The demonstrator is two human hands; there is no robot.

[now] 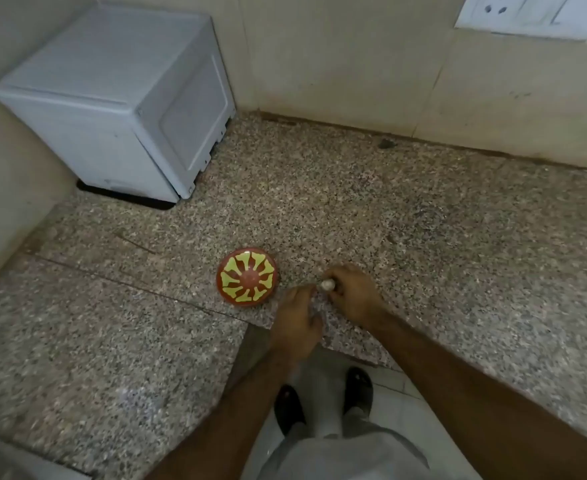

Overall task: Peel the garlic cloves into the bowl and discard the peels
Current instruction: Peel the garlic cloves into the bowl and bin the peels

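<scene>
Garlic (327, 284) sits pinched in the curled fingers of the right hand (352, 294), held just above the speckled stone counter (423, 237), near the right side of the red bowl (247, 278) with its yellow pattern. The left hand (297, 323) reaches in from below, its fingertips meeting the pale piece at its near-left edge; whether those fingers already grip a flap of skin or merely touch it cannot be told, as the frame is blurred there.

The step in hand looks like stripping the papery skin. To do it well, the right hand should keep a firm hold on one end while the left catches the loose skin at the other and pulls away along the clove, not across it, so the peel comes off in one strip. Working closer over the bowl would let the bare clove drop straight in, with peels kept aside.

The piece appears small and rounded, and its exposed end faces left, toward the left hand and bowl. Its long axis seems to run roughly left to right, though most of it is hidden inside the right hand's fingers.
</scene>
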